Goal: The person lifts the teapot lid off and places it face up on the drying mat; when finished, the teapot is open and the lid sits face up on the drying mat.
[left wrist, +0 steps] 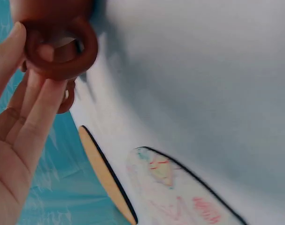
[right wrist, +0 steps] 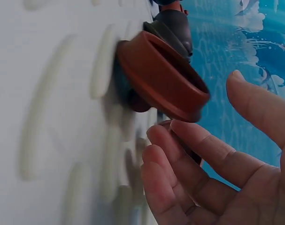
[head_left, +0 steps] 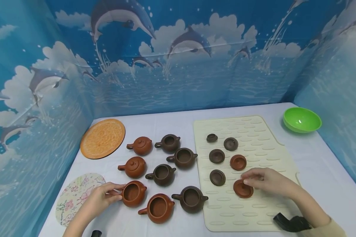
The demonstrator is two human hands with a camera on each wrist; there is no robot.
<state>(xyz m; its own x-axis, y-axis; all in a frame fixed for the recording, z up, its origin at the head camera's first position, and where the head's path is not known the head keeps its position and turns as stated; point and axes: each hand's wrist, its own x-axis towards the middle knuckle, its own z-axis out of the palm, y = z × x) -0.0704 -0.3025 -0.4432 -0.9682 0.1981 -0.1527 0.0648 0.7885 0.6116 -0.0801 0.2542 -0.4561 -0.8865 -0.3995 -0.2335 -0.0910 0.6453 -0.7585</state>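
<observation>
A lidless red-brown clay teapot (head_left: 132, 194) is at the front left, and my left hand (head_left: 102, 198) pinches its loop handle. In the left wrist view the thumb lies on one side of the handle (left wrist: 62, 68) and the fingers on the other. Across on the cream mat, my right hand (head_left: 268, 182) is over the edge of a red-brown teapot lid (head_left: 242, 189). That lid (right wrist: 161, 77) lies tilted, hollow side up, in the right wrist view; the thumb stands apart from it and the fingertips are close by. Whether they touch it is unclear.
Another lidless red-brown teapot (head_left: 158, 208), several dark lidless teapots (head_left: 191, 199) and two lidded red-brown ones (head_left: 141, 145) stand between the hands. More lids (head_left: 238, 162) lie on the mat (head_left: 264, 131). Around them are a green bowl (head_left: 302, 119), an orange placemat (head_left: 103, 138) and a flowered one (head_left: 77, 194).
</observation>
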